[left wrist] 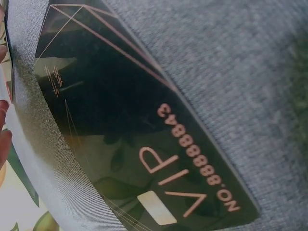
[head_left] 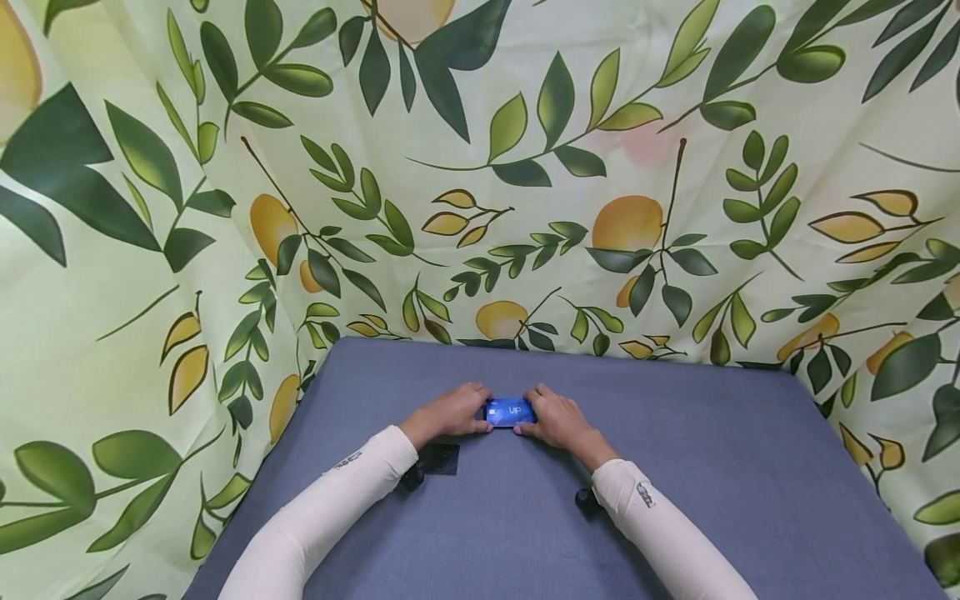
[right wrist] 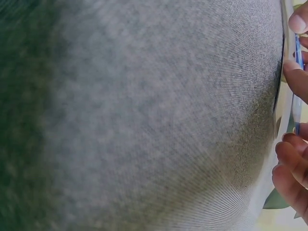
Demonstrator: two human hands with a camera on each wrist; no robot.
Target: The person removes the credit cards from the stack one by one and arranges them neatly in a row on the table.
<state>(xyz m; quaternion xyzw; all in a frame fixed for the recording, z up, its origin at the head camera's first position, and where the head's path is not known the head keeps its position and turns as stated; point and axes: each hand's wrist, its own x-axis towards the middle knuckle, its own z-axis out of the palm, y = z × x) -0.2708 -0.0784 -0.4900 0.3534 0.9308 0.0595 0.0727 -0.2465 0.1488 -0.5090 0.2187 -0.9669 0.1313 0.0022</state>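
A blue card [head_left: 510, 412] printed with "VIP" is held level between two hands near the middle of the table. The left hand [head_left: 455, 412] pinches its left end, and the right hand [head_left: 557, 417] pinches its right end. Under the left wrist a black VIP card [head_left: 441, 459] lies on the cloth, partly covered by the forearm in the head view. Seen close in the left wrist view, this black card [left wrist: 110, 115] has copper-coloured lettering and lines. At the right wrist view's border, fingertips [right wrist: 291, 168] appear near the thin blue edge of the held card [right wrist: 298, 50].
A grey-blue cloth [head_left: 675, 483] covers the table. Leaf-and-fruit patterned curtains [head_left: 465, 225] rise behind and at both sides. Small black devices sit under the left forearm [head_left: 412, 477] and right forearm [head_left: 587, 502], by the white sleeves.
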